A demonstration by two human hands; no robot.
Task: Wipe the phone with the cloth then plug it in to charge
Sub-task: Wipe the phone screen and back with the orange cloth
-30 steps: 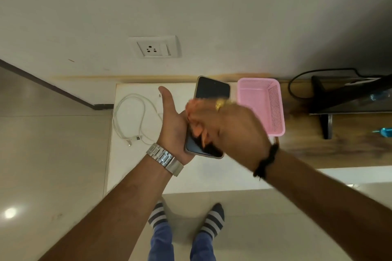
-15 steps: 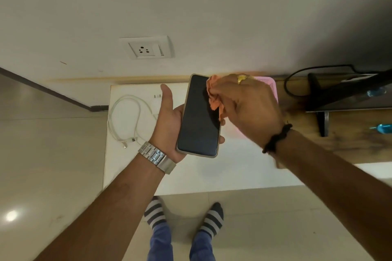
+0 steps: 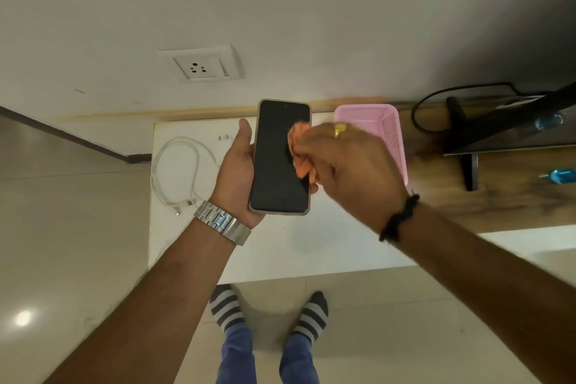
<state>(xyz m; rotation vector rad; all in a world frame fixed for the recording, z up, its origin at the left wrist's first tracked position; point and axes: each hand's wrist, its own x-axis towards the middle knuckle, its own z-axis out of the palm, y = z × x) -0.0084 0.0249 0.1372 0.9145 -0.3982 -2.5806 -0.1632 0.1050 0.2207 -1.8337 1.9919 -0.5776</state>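
Observation:
My left hand [image 3: 234,171] cradles a phone [image 3: 276,165] with a dark screen and pale case, screen up, above the white table [image 3: 311,246]. My right hand [image 3: 352,171] pinches a bunched orange cloth [image 3: 300,150] and presses it on the right side of the screen. A coiled white charging cable [image 3: 177,174] lies on the table to the left, its plug end near the left wrist. A white wall socket [image 3: 202,67] sits on the wall above the table.
A pink plastic basket [image 3: 392,131] stands behind my right hand. To the right is a wooden surface [image 3: 498,196] with a black screen on a stand [image 3: 498,134] and a black cord. Tiled floor and my socked feet are below.
My right hand swept the cloth from the lower part of the screen to its top, then down to the middle right. The phone now sits more upright in my left hand.

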